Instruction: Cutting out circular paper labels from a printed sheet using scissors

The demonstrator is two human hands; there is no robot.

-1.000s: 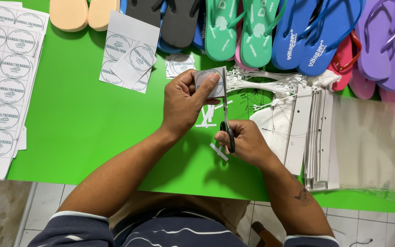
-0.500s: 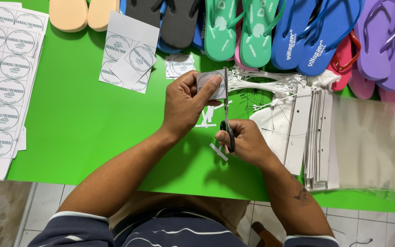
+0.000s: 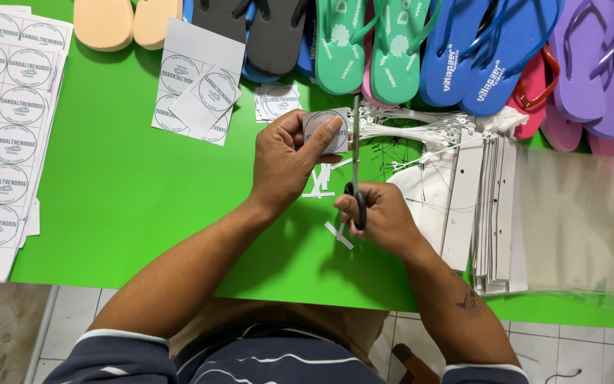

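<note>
So the left hand (image 3: pixel 289 160) is raised off the green table (image 3: pixel 129 185), thumb and fingers pinching a round label (image 3: pixel 323 126), while the right hand (image 3: pixel 378 217) grips scissors (image 3: pixel 355 171), blades pointing up.

Bystanding items on your green worktop (image 3: pixel 122 213)

Along your far edge lies a row of flip-flops: tan soles (image 3: pixel 126 21), a black pair (image 3: pixel 254 28), a teal pair (image 3: pixel 371 46), a blue pair (image 3: pixel 488 53), a purple pair (image 3: pixel 602 67). At your left sit sheets of round printed stickers (image 3: pixel 5 121); at your right, a stack of white card strips (image 3: pixel 495 213) and clear plastic bags (image 3: pixel 584 220).
</note>
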